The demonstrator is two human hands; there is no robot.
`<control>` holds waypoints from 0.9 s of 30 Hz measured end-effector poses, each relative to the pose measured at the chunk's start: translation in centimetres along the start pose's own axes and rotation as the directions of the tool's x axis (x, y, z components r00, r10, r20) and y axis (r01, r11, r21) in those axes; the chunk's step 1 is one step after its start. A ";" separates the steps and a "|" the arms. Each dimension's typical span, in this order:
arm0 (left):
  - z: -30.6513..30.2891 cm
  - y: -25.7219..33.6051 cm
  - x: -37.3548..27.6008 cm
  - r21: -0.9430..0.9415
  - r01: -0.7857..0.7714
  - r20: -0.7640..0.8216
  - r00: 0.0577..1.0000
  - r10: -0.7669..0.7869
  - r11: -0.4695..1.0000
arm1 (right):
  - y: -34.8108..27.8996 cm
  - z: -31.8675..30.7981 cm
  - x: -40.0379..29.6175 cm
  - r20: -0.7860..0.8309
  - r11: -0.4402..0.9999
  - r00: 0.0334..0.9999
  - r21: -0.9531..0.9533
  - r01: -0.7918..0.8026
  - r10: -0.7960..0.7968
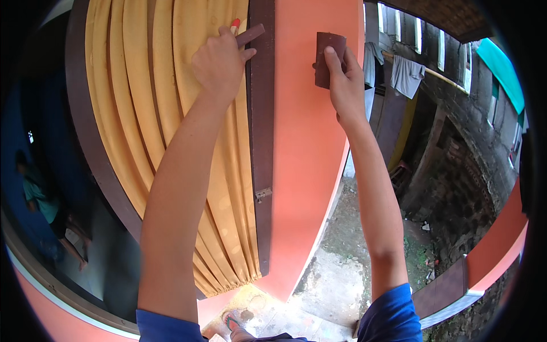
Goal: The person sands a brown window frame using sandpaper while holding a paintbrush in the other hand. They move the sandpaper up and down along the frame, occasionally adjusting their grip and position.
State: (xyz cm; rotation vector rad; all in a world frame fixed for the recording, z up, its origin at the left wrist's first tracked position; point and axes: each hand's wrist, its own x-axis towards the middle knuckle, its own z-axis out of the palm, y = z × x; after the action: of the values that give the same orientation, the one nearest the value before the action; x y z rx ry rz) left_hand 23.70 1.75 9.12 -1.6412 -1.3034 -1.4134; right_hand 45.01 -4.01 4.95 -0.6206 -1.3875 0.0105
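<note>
My left hand (222, 64) is raised before the yellow pleated curtain (158, 77), closed around a narrow dark brown strip (251, 35) and a small object with a red tip (235, 25), whose lower part my fingers hide. The strip's far end lies over the dark window frame (261, 128). To the right, my right hand (347, 81) holds a dark brown, slightly curved sheet (323, 60) that looks like sandpaper, thumb on its face, in front of the orange wall (303, 141). Whether the sheet touches the wall I cannot tell.
A metal latch (263, 194) sits on the frame. Through the dark opening at left, a person (47, 201) in a green shirt is inside. At right, cloths (406, 76) hang from a pole, above rough ground. A low orange and tiled wall (444, 282) curves at lower right.
</note>
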 end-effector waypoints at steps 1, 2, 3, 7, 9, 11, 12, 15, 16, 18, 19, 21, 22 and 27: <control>-0.2 -0.6 0.4 0.017 0.006 -0.017 1.000 -0.006 1.000 | -0.4 -0.7 -0.2 0.012 0.999 1.000 -0.047 -0.001 0.001; -0.4 -1.4 0.7 0.036 0.013 -0.034 0.999 -0.011 0.999 | -0.5 -1.2 -0.3 0.034 0.997 0.999 -0.082 0.009 -0.006; -1.1 -1.9 0.9 0.053 0.023 -0.056 0.998 -0.020 0.998 | -0.7 -1.7 -0.3 0.060 0.993 0.998 -0.119 0.026 -0.019; -3.0 -3.3 1.6 0.107 0.045 0.057 0.997 -0.051 0.993 | -1.2 -0.8 0.5 0.171 0.979 0.982 -0.175 0.109 -0.079; -3.4 -4.6 1.9 0.066 -0.060 0.096 0.994 0.053 0.996 | -1.1 0.6 1.7 0.218 0.904 0.942 -0.289 0.314 -0.257; -3.4 -5.6 2.3 0.000 -0.140 0.090 0.986 0.139 0.990 | -0.8 1.7 3.2 0.308 0.671 0.789 -0.415 0.615 -0.532; -3.4 -5.9 2.1 -0.039 -0.166 0.072 0.983 0.168 0.985 | -1.4 2.6 3.5 0.342 0.582 0.725 -0.436 0.686 -0.598; -2.8 -6.4 2.5 -0.157 -0.173 0.098 0.977 0.190 0.972 | -2.2 4.6 5.3 0.388 0.593 0.731 -0.427 0.683 -0.562; -2.6 -6.6 2.7 -0.202 -0.162 0.120 0.975 0.188 0.966 | -2.6 5.2 5.7 0.347 0.657 0.791 -0.442 0.612 -0.504; -2.2 -6.7 2.8 -0.276 -0.157 0.086 0.979 0.187 0.948 | -3.0 6.4 5.7 0.258 0.765 0.897 -0.468 0.442 -0.359; -1.9 -6.8 2.7 -0.317 -0.154 0.075 0.979 0.187 0.936 | -2.8 7.2 5.8 0.205 0.780 0.904 -0.458 0.427 -0.375; -1.7 -7.2 2.9 -0.355 -0.176 0.049 0.977 0.206 0.918 | -1.6 9.5 5.7 0.092 0.809 0.912 -0.432 0.398 -0.399; -1.4 -7.3 2.9 -0.369 -0.193 0.041 0.974 0.223 0.909 | -0.6 10.5 5.1 0.063 0.821 0.914 -0.417 0.390 -0.402; -1.2 -8.0 3.8 -0.515 -0.190 0.100 0.955 0.279 0.836 | 2.8 14.1 3.3 -0.021 0.771 0.887 -0.504 0.389 -0.461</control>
State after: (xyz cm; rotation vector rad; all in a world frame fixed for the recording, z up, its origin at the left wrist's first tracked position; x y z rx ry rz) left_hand 15.59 4.47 11.82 -2.2244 -0.8063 -1.5671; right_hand 33.79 5.19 7.51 -0.6893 -1.3668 -0.7653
